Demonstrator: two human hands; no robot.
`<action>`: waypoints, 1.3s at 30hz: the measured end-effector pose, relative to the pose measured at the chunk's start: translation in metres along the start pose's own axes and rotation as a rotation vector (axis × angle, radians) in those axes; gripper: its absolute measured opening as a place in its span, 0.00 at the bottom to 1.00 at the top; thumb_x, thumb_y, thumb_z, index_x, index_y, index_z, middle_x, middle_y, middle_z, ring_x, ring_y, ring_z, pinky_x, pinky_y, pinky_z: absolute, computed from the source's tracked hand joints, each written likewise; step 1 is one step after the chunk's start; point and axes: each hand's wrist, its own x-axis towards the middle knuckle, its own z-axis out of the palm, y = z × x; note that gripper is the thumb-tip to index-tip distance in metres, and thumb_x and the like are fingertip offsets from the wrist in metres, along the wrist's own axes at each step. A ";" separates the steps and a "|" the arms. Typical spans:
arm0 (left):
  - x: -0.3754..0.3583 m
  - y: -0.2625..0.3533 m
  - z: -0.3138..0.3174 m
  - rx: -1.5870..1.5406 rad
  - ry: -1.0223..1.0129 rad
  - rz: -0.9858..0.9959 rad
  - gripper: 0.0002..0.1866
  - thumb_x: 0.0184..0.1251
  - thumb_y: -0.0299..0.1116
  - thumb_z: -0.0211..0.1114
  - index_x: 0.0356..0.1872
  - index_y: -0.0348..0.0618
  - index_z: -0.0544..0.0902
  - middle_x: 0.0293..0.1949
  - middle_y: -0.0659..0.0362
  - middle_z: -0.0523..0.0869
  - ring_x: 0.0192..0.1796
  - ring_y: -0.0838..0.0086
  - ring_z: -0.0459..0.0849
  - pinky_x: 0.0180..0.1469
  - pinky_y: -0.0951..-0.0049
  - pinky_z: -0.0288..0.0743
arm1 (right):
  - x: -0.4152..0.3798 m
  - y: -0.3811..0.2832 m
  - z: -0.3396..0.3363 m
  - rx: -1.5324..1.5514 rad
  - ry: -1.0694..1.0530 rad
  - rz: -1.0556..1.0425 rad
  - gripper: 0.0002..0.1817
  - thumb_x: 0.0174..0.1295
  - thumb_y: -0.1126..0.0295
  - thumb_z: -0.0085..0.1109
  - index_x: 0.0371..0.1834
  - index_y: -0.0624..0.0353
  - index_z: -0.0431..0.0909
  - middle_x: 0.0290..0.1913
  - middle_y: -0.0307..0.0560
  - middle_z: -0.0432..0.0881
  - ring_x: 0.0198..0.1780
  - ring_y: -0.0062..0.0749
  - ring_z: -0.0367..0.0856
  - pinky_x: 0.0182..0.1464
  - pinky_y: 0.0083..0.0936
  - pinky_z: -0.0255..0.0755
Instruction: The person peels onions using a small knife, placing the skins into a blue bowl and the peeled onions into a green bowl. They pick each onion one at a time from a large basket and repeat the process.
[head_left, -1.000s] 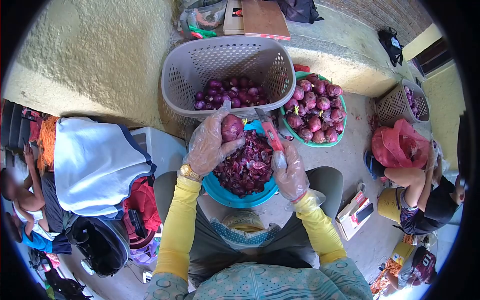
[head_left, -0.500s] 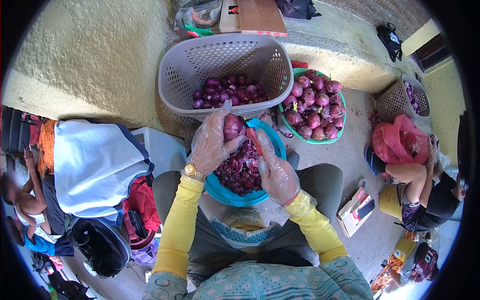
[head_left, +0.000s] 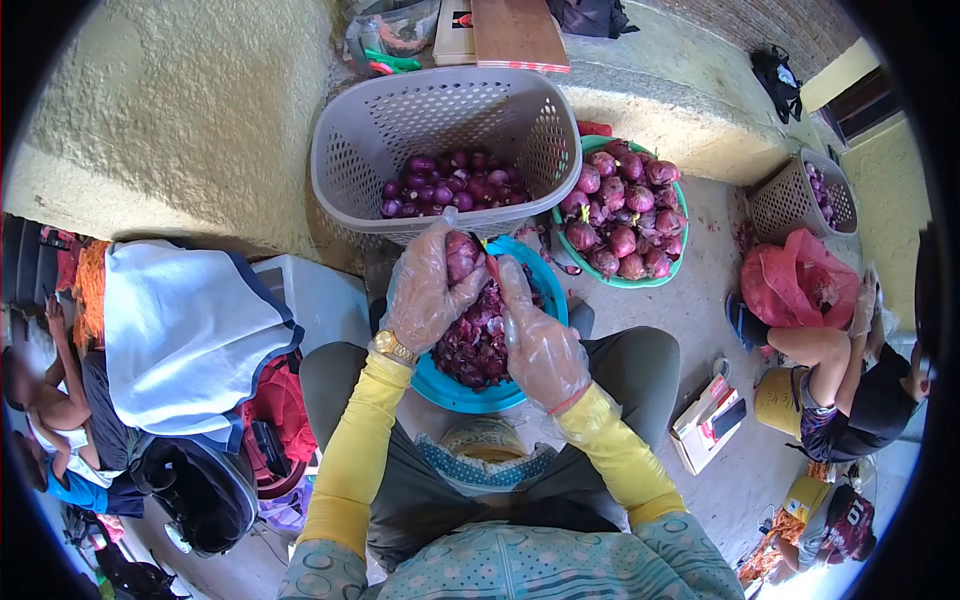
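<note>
A rough yellow-plastered wall point(head_left: 190, 110) rises at left; a concrete ledge point(head_left: 680, 110) runs beneath a brick wall point(head_left: 760, 25). The grey concrete floor point(head_left: 700, 310) lies in bright daylight.

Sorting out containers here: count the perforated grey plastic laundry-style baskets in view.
2. One large perforated grey plastic basket stands ahead of the hands, holding peeled onions; a smaller perforated grey basket sits far right by the wall. Others may be hidden off-frame.

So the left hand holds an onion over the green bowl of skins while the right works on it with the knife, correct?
Not quite: the bowl of skins under the onion is blue, as the head view shows; the green one holds whole onions. Left hand holds the onion, right hand the knife.
</note>
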 end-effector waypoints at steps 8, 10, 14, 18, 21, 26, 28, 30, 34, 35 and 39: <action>0.004 0.005 -0.003 -0.177 0.058 -0.117 0.32 0.66 0.43 0.72 0.64 0.37 0.70 0.52 0.40 0.83 0.55 0.45 0.82 0.60 0.53 0.74 | -0.002 0.004 0.008 0.038 0.006 -0.014 0.42 0.66 0.80 0.52 0.85 0.52 0.50 0.57 0.70 0.83 0.42 0.61 0.88 0.42 0.49 0.81; 0.003 0.008 -0.002 -0.249 0.032 -0.197 0.31 0.68 0.43 0.70 0.63 0.36 0.71 0.52 0.41 0.83 0.55 0.47 0.82 0.61 0.54 0.74 | -0.005 0.003 0.007 0.034 0.021 -0.011 0.43 0.65 0.80 0.52 0.85 0.51 0.50 0.55 0.70 0.83 0.42 0.61 0.88 0.42 0.50 0.81; 0.003 0.004 0.000 -0.451 0.012 -0.338 0.29 0.71 0.45 0.67 0.63 0.34 0.72 0.51 0.42 0.84 0.56 0.53 0.83 0.61 0.58 0.73 | -0.007 0.006 0.009 -0.079 -0.044 0.040 0.43 0.66 0.79 0.52 0.85 0.48 0.49 0.43 0.67 0.85 0.35 0.63 0.87 0.36 0.53 0.80; -0.003 -0.012 0.012 -0.644 0.000 -0.417 0.29 0.72 0.46 0.65 0.63 0.33 0.73 0.52 0.42 0.84 0.56 0.56 0.82 0.62 0.59 0.73 | -0.009 0.001 0.006 -0.140 -0.069 0.054 0.42 0.67 0.78 0.52 0.85 0.46 0.50 0.36 0.64 0.83 0.29 0.61 0.86 0.32 0.52 0.79; -0.004 -0.014 0.011 -0.822 -0.050 -0.584 0.27 0.76 0.45 0.62 0.66 0.35 0.75 0.57 0.55 0.82 0.57 0.71 0.79 0.63 0.67 0.73 | -0.003 0.001 0.013 -0.135 -0.033 0.035 0.42 0.66 0.78 0.52 0.85 0.44 0.51 0.37 0.65 0.83 0.29 0.60 0.86 0.32 0.53 0.79; -0.005 -0.022 0.012 -0.855 -0.062 -0.531 0.25 0.79 0.48 0.58 0.66 0.41 0.76 0.56 0.59 0.81 0.55 0.76 0.79 0.58 0.70 0.77 | -0.010 0.004 0.012 -0.115 -0.041 0.014 0.42 0.66 0.78 0.51 0.85 0.46 0.51 0.36 0.64 0.83 0.29 0.60 0.86 0.31 0.52 0.80; -0.002 0.000 0.005 -0.945 -0.076 -0.641 0.25 0.79 0.49 0.58 0.66 0.43 0.76 0.56 0.59 0.81 0.55 0.77 0.79 0.58 0.70 0.77 | -0.013 0.005 0.013 -0.138 -0.041 0.017 0.42 0.66 0.78 0.51 0.85 0.47 0.51 0.35 0.63 0.83 0.28 0.59 0.86 0.31 0.51 0.80; 0.002 0.008 0.000 -1.033 -0.085 -0.738 0.25 0.79 0.49 0.58 0.67 0.44 0.76 0.56 0.60 0.81 0.55 0.77 0.79 0.57 0.69 0.78 | -0.006 0.007 0.015 -0.137 -0.013 -0.008 0.43 0.65 0.79 0.51 0.85 0.49 0.51 0.34 0.62 0.84 0.28 0.58 0.86 0.31 0.50 0.80; -0.002 -0.005 0.003 -1.015 -0.125 -0.761 0.26 0.77 0.48 0.62 0.65 0.41 0.75 0.57 0.59 0.80 0.55 0.75 0.80 0.59 0.67 0.77 | -0.014 0.010 0.018 -0.103 -0.023 -0.011 0.43 0.64 0.80 0.51 0.85 0.49 0.51 0.34 0.63 0.84 0.28 0.59 0.86 0.32 0.50 0.81; -0.005 -0.010 0.008 -0.956 -0.146 -0.728 0.25 0.77 0.49 0.62 0.65 0.43 0.75 0.57 0.60 0.80 0.56 0.76 0.80 0.59 0.67 0.78 | -0.015 0.013 0.019 -0.112 -0.034 -0.007 0.43 0.64 0.80 0.51 0.85 0.50 0.51 0.34 0.63 0.84 0.29 0.59 0.86 0.33 0.50 0.81; 0.001 0.000 0.006 -1.084 -0.074 -0.820 0.24 0.77 0.49 0.62 0.63 0.43 0.76 0.56 0.61 0.80 0.55 0.76 0.80 0.58 0.68 0.77 | -0.004 0.010 0.022 -0.123 -0.021 -0.003 0.44 0.64 0.80 0.51 0.85 0.52 0.49 0.34 0.64 0.84 0.29 0.59 0.86 0.33 0.50 0.81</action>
